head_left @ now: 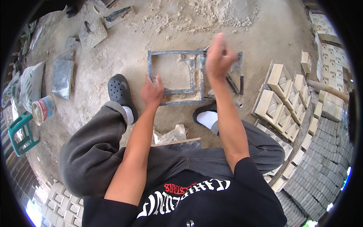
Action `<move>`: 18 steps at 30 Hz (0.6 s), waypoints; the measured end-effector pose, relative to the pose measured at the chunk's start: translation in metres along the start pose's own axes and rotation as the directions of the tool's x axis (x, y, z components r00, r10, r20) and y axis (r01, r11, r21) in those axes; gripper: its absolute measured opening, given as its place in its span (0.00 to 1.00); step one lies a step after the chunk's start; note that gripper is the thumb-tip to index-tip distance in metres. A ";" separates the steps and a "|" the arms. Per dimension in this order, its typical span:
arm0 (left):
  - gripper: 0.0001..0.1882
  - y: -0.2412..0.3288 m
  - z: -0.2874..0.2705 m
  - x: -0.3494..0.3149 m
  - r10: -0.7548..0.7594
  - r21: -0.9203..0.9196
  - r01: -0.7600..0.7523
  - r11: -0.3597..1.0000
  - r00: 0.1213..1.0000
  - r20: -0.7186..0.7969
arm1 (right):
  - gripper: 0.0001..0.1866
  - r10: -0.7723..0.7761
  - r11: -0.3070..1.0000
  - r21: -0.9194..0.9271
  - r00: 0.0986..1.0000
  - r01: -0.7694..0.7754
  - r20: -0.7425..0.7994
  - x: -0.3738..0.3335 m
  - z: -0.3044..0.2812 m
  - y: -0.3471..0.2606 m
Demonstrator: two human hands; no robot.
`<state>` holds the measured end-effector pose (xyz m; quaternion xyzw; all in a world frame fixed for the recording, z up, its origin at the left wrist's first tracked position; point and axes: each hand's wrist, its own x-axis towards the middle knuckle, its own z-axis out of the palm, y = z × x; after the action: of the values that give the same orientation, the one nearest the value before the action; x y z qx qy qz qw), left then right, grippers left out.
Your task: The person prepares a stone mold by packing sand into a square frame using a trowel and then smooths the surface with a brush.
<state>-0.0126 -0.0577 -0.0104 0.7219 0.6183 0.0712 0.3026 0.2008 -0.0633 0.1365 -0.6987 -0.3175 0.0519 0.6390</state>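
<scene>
A rectangular grey mould frame [176, 52] lies on the sandy ground between my feet, with an inner L-shaped strip [192, 75] and pale powder inside. My left hand [152, 92] is at the frame's left side, near its lower corner, thumb and fingers on either side of the bar. Above and beyond the frame's right side, my right hand [219, 60] is raised, slightly blurred, with its fingers curled closed. Whatever it may hold is hidden. Beside it lie a flat, clear-looking plate [238, 63] and dark short bars [241, 84].
A heap of pale powder [238, 13] lies ahead. Moulded cream blocks [281, 81] stand on a board at right, beside stacked grey bricks [325, 151]. On the left are a trowel [92, 33], a flat sheet [62, 77], a bucket [43, 109] and a green stool [22, 133].
</scene>
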 end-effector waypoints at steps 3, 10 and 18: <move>0.30 0.002 -0.004 0.004 -0.038 0.039 0.039 0.998 0.999 -0.026 | 0.27 -0.004 0.995 0.103 0.997 0.012 -0.071 -0.005 0.002 -0.008; 0.29 0.003 -0.004 0.002 -0.031 0.018 0.031 0.999 0.999 0.012 | 0.30 -0.006 0.996 -0.090 1.000 0.003 -0.028 0.003 0.012 -0.012; 0.30 0.006 -0.003 0.004 -0.035 -0.072 0.032 0.997 0.999 -0.038 | 0.29 0.070 0.994 0.088 0.987 -0.057 -0.143 0.004 0.000 -0.016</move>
<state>-0.0082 -0.0533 -0.0063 0.6988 0.6330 0.1023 0.3170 0.1976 -0.0618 0.1525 -0.6832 -0.2450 0.0341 0.6871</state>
